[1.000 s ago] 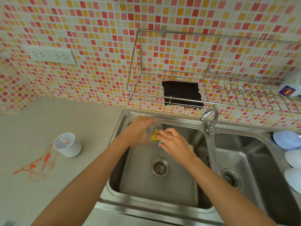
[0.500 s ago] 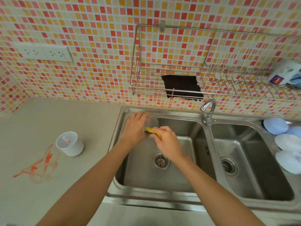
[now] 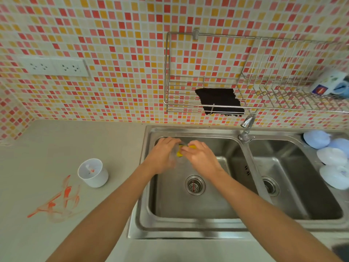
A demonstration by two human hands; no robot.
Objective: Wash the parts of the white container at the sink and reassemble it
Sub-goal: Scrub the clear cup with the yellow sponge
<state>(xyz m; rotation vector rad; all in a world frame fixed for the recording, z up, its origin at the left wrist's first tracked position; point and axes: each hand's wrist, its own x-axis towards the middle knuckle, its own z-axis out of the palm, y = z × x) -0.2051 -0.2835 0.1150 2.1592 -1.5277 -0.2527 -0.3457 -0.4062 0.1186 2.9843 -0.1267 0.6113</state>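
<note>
Over the left basin of the steel sink (image 3: 149, 208), my left hand (image 3: 164, 155) grips a clear plastic part (image 3: 176, 159) that is blurred and mostly hidden by my fingers. My right hand (image 3: 201, 157) pinches a yellow sponge (image 3: 179, 153) and presses it against that part. A white cup-shaped container (image 3: 93, 173) stands upright on the counter to the left of the sink, with a small stem and an orange spot inside. Orange-streaked clear pieces (image 3: 56, 203) lie on the counter in front of it.
A tap (image 3: 246, 127) stands between the two basins. Pale blue and white lids (image 3: 330, 157) are stacked at the right rim. A wire rack (image 3: 207, 106) on the tiled wall holds a black cloth (image 3: 220, 101) and a packet (image 3: 328, 84). A double socket (image 3: 54, 68) is on the wall at left.
My hands stay over the left basin and the sponge has shifted slightly against the clear part. The camera has tilted, so the scene sits a little differently in view.
</note>
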